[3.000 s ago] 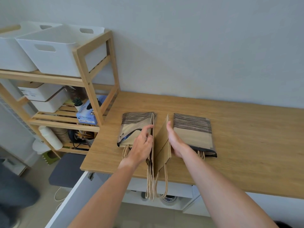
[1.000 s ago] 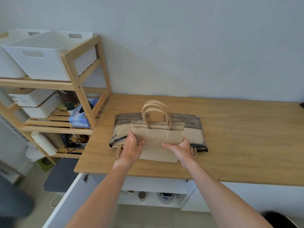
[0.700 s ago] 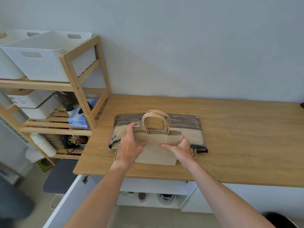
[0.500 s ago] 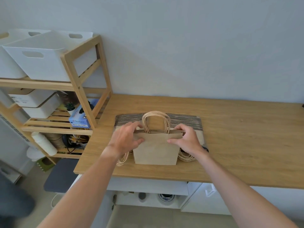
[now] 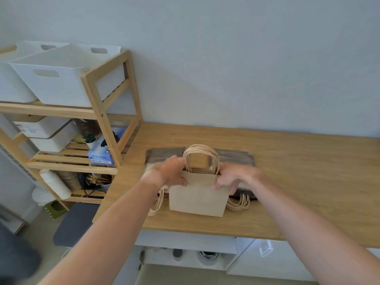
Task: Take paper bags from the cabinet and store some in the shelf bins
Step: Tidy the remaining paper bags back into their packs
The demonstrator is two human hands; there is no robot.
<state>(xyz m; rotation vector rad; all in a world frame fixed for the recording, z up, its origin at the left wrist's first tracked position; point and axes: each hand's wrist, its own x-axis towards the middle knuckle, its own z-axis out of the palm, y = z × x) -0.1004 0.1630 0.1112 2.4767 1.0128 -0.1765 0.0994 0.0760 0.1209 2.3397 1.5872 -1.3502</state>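
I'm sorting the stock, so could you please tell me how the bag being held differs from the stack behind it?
The small paper bag stands upright on the counter, gripped at its top edge by the left hand and right hand; the stack of bags lies flat. The small bag's handles point up, the stack's hang toward the counter's front edge. Both are brown paper.

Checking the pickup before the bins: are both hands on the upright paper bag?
Touching. The head view shows the left hand and right hand gripping the top corners of the small paper bag, fingers curled over its front.
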